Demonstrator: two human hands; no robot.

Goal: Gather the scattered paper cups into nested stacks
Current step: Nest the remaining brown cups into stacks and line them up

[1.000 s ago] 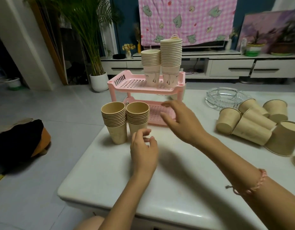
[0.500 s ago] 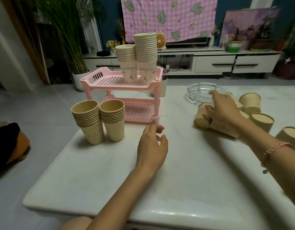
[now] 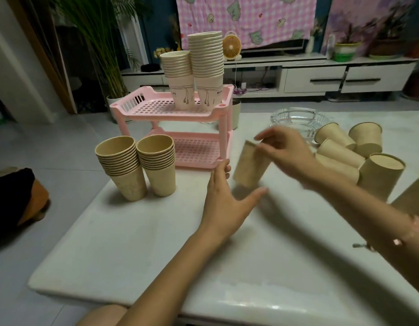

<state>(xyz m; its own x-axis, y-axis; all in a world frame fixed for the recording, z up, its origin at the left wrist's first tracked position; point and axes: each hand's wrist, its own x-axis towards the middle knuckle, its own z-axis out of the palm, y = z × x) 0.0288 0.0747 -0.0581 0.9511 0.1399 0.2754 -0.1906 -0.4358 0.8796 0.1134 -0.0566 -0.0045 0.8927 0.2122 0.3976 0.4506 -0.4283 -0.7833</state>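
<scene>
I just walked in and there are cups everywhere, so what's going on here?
A person is gathering paper cups on a table. The right hand pinches one brown cup by its rim above the table, and the left hand is open beside it. Two nested brown stacks stand to the left, two white stacks sit on the pink rack, and loose cups lie to the right.

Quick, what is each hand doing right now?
Left hand: open, holding nothing.
Right hand: fingers pinch a plain tan paper cup by its upper end.
</scene>
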